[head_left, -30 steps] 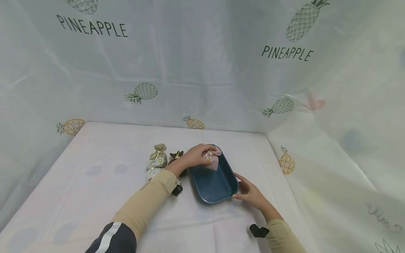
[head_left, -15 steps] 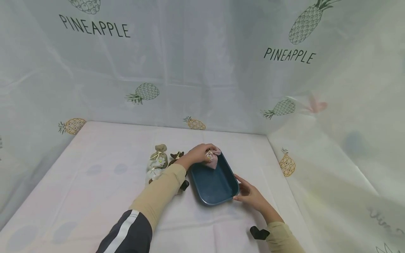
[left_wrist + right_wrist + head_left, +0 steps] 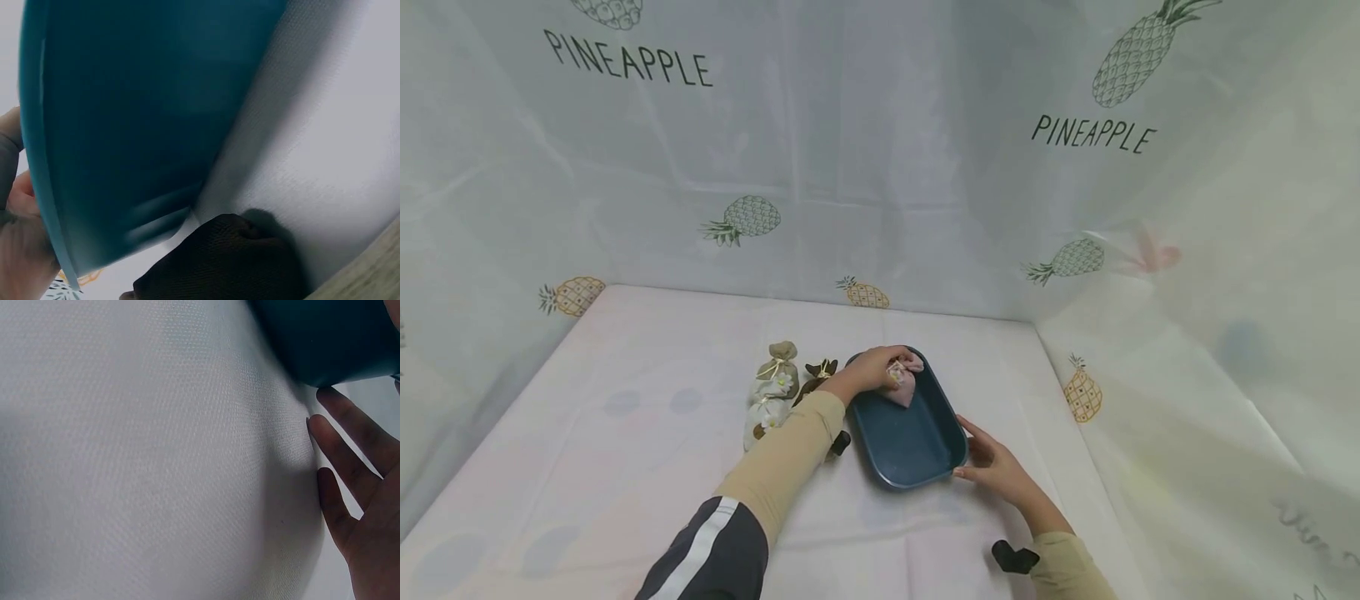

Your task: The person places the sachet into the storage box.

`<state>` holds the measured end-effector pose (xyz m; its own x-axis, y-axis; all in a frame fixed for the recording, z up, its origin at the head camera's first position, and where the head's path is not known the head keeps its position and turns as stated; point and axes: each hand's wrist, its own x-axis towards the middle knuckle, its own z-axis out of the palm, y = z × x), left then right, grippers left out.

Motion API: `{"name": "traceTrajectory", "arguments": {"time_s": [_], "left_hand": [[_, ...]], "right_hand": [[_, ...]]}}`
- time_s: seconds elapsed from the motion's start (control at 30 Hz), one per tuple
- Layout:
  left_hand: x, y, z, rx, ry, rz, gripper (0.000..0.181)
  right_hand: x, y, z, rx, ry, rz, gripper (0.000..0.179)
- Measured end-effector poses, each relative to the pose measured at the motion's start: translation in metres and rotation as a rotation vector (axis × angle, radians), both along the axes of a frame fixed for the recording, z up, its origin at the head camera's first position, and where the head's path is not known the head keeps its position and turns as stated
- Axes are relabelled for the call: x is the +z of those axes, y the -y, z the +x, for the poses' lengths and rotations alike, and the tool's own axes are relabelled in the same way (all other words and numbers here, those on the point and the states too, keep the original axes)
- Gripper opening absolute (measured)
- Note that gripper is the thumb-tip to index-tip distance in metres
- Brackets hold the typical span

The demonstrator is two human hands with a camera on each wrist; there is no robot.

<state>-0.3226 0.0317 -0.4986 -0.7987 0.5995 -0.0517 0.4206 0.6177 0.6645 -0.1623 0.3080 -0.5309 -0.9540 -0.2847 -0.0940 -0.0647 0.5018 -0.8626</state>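
Left hand (image 3: 876, 368) pinched pink ribbon-tied pouch (image 3: 902, 393) over blue tray (image 3: 910, 450); right hand (image 3: 997, 468), fingers spread, touched tray's near corner.

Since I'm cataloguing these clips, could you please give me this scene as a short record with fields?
left hand: holds the pink pouch near its gathered top
right hand: touches the near right corner of the blue tray
pink pouch: in or just above the tray's far part; contact with its floor unclear
blue tray: on the white cloth, between the hands
left of tray: olive pouch, dark brown pouch, white pouches; exact count hidden by the sleeve
backdrop: pineapple-printed sheet
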Motion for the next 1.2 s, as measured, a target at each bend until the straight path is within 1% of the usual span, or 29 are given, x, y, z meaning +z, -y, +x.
{"name": "traceTrajectory", "arguments": {"time_s": [0.13,0.27,0.37,0.53,0.6,0.73,0.93,1.07,1.2], "left_hand": [[0.002,0.003,0.003,0.012,-0.008,0.003,0.063],[0.007,0.008,0.007,0.012,0.017,-0.001,0.068],[0.012,0.012,0.012,0.009,0.047,0.038,0.07],[0.021,0.021,0.026,-0.001,0.06,0.108,0.064],[0.023,0.025,0.032,-0.005,0.055,0.126,0.062],[0.028,0.036,0.045,-0.004,0.07,0.16,0.064],[0.041,0.054,0.068,-0.001,0.093,0.196,0.065],[0.049,0.067,0.086,0.025,0.125,0.204,0.065],[0.053,0.079,0.102,0.056,0.15,0.236,0.064]], "right_hand": [[-0.001,0.001,-0.003,0.0,-0.018,-0.006,0.086],[0.0,0.002,-0.004,0.002,-0.033,0.0,0.086],[0.0,0.002,-0.003,0.004,-0.04,-0.008,0.086],[-0.002,0.001,-0.003,0.005,-0.05,-0.012,0.086],[-0.002,0.001,-0.002,0.001,-0.046,-0.003,0.086],[-0.003,0.0,-0.001,-0.007,-0.037,0.012,0.086],[-0.004,-0.001,0.0,-0.011,-0.047,0.008,0.087],[-0.005,-0.002,0.001,-0.007,-0.043,0.003,0.086],[-0.005,-0.002,0.001,-0.012,-0.042,-0.001,0.087]]}}
